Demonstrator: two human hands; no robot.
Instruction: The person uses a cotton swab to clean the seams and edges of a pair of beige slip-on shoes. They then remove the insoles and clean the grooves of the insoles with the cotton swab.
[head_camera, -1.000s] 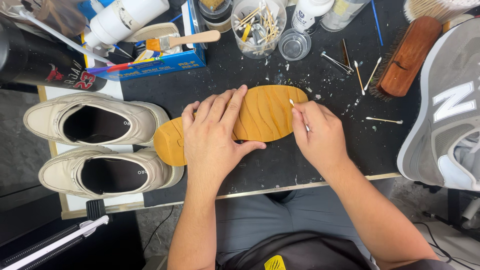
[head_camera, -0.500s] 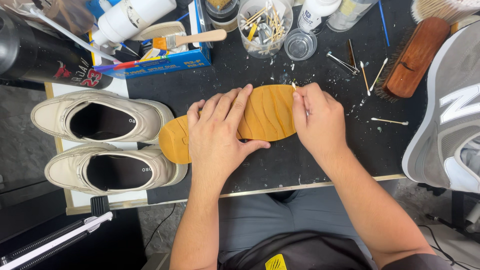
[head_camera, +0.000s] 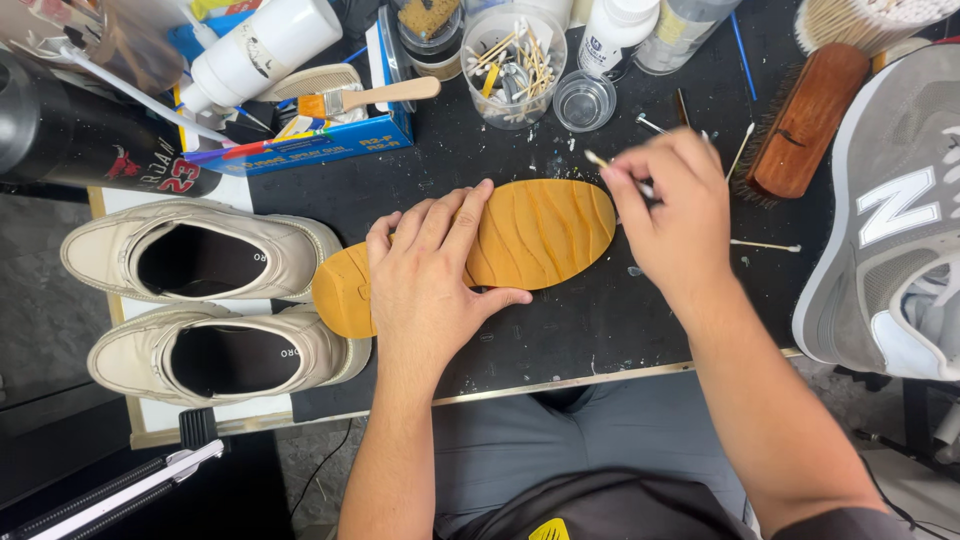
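A yellow-orange rubber shoe sole with wavy tread lies on the black work mat. My left hand lies flat on the sole's middle and heel part, fingers spread, pressing it down. My right hand hovers just right of the sole's toe end, pinching a thin cotton swab whose tip points up and left.
Two cream leather shoes stand at the left. A grey sneaker is at the right edge, a wooden brush beside it. A swab cup, small glass dish, bottles and a blue box line the back. Loose swabs litter the mat.
My right hand lifted off the sole's toe edge and moved right and up with the swab. My left hand stayed pressed on the sole.
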